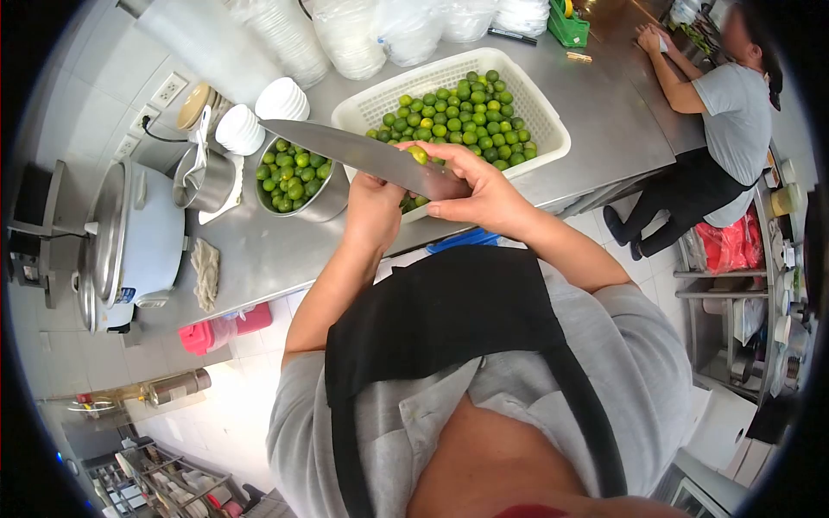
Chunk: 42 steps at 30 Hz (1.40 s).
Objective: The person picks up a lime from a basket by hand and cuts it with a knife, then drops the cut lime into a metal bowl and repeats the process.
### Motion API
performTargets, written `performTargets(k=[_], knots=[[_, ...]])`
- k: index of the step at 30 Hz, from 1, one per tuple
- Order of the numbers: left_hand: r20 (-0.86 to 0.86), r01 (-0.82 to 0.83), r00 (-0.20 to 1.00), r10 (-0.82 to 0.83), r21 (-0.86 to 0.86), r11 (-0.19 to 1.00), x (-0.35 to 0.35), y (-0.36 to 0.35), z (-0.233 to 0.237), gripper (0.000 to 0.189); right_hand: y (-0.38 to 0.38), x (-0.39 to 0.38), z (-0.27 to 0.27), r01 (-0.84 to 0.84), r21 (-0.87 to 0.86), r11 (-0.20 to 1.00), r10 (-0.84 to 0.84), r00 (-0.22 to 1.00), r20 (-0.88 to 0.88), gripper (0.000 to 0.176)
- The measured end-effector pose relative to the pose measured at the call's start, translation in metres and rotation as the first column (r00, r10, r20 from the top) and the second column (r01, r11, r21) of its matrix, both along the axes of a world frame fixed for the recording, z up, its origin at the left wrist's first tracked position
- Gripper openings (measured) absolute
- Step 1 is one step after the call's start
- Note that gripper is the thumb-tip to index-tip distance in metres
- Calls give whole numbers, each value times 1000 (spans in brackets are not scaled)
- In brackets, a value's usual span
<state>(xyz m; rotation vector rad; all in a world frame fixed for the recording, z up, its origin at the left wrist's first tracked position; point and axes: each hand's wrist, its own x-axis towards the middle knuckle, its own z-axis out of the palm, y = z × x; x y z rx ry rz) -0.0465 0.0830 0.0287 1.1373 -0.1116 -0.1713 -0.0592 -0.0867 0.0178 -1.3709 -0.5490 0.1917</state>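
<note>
A broad-bladed kitchen knife (pixel 345 148) points up and left across the view. My right hand (pixel 488 192) is closed around its heel end, thumb on the near side; the handle is hidden by the hand. A yellowish-green lime (pixel 418 155) shows at the blade's upper edge, by my right fingertips. Just below the blade, my left hand (pixel 373 207) is closed, and its fingertips and anything in them are hidden. Behind the hands, a white perforated basket (pixel 553 138) holds many green limes (pixel 471 112). Left of my left hand, a steel pot (pixel 324 203) contains more limes.
On the steel counter (pixel 596 104) stand stacked white bowls (pixel 282 99), a steel pitcher (pixel 216 181), a large cooker (pixel 151 229) and a cloth (pixel 205 274). Wrapped cup stacks (pixel 345 39) line the back. Another person (pixel 730 112) works at the right.
</note>
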Motion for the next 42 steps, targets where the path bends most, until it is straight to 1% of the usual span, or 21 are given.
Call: performTargets(k=[3, 5, 8, 12, 15, 18, 22, 25, 27, 28, 29, 30, 32, 33, 34, 35, 36, 37, 39, 41, 42], knots=[[10, -48, 999, 47, 38, 998, -1, 0, -5, 26, 5, 3, -7, -44, 70, 997, 48, 998, -44, 69], [19, -49, 999, 49, 29, 998, -2, 3, -8, 27, 3, 2, -7, -22, 58, 998, 22, 1000, 8, 69], [-21, 50, 999, -51, -8, 999, -2, 13, -6, 27, -3, -2, -2, -58, 37, 998, 60, 996, -61, 64], [-53, 48, 997, -49, -27, 999, -1, 12, -11, 25, -1, -4, 5, -68, -23, 997, 67, 996, -53, 65], [7, -44, 999, 43, 9, 999, -2, 10, -11, 21, 4, -7, 16, -21, -70, 997, 14, 995, -97, 66], [134, -73, 989, 54, 146, 987, 0, 13, -15, 18, 8, -5, 15, -6, -106, 994, -10, 988, -151, 65], [129, -76, 990, 51, 201, 977, 2, 25, -8, 20, 12, -3, 16, -42, -114, 993, 14, 972, -233, 63], [196, -134, 978, 67, 353, 926, 13, 45, -3, 23, 7, -3, 18, -89, -131, 987, 52, 963, -263, 75], [467, -458, 861, 201, 543, 703, 30, 85, -9, 29, 5, -3, 23, -88, -117, 989, 53, 961, -272, 78], [481, -517, 844, 238, 613, 597, 35, 106, -7, 29, 2, -1, 24, -74, -87, 993, 48, 961, -273, 77], [498, -563, 824, 270, 673, 480, 38, 127, -6, 30, -2, 2, 23, -59, -56, 997, 41, 961, -275, 75], [496, -560, 826, 267, 675, 480, 42, 145, -9, 30, -5, 5, 19, -45, -16, 999, 39, 960, -278, 71], [442, -541, 809, 387, 818, 195, 48, 169, -15, 33, -7, 7, 18, -5, -10, 1000, 2, 963, -269, 67], [444, -540, 810, 383, 818, 195, 48, 167, -12, 33, -7, 8, 18, 34, -5, 999, -34, 966, -258, 64], [261, -566, 815, 517, 548, 615, 47, 165, -7, 35, -7, 9, 17, 40, -3, 999, -40, 966, -257, 64], [32, -535, 844, 535, 102, 839, 46, 161, -2, 38, -7, 9, 16, 46, 23, 999, -38, 959, -282, 61], [-50, -432, 901, 431, -187, 882, 44, 156, 1, 38, -8, 8, 15, 54, 47, 997, -37, 951, -307, 59], [-52, -423, 905, 421, -189, 886, 41, 143, 9, 38, -8, 8, 14, 64, 44, 997, -48, 951, -307, 59], [-305, -253, 947, 95, -535, 806, 38, 107, 20, 33, -5, 10, 13, 74, 101, 992, -35, 937, -347, 55], [-294, -169, 956, 5, -536, 827, 37, 82, 17, 28, -5, 10, 16, 112, 85, 990, -75, 933, -352, 53], [-227, -31, 969, -96, -500, 866, 35, 69, 18, 27, -4, 9, 18, 102, 95, 990, -62, 934, -352, 53]])
